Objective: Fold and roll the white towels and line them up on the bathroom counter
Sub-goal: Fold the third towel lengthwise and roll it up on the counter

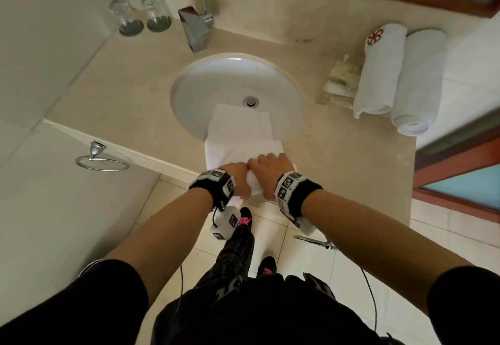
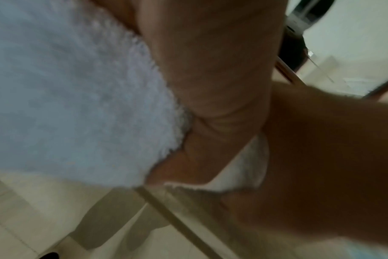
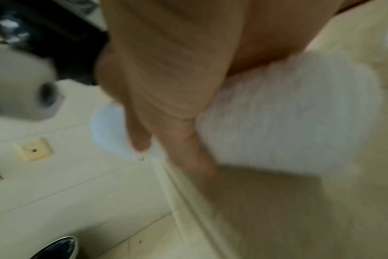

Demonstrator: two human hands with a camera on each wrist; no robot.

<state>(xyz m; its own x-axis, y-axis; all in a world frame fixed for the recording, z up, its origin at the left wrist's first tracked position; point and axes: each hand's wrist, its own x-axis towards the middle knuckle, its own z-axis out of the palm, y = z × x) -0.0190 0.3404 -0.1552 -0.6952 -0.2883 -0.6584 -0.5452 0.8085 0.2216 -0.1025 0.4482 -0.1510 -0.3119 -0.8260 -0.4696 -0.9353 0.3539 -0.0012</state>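
Head view: a white towel (image 1: 239,139) is being rolled at the front edge of the counter (image 1: 113,93), its far end draped into the sink basin (image 1: 235,74) beside the drain (image 1: 251,101). The started roll is gripped by both hands side by side, left hand (image 1: 238,175) and right hand (image 1: 273,171), fingers curled over it and thumbs tucked beneath, as is confirmed in the wrist views. A risk is judged here: the roll overhangs the front edge, so a slack grip could drop it to the floor tiles. The roll could also be skewed by the basin's slope. Two finished rolls (image 1: 392,76) lie at the right end beside a clear tray (image 1: 339,79), leaving little open counter for the line. The faucet (image 1: 198,28) and two glasses (image 1: 140,16) stand at the back left, well apart.
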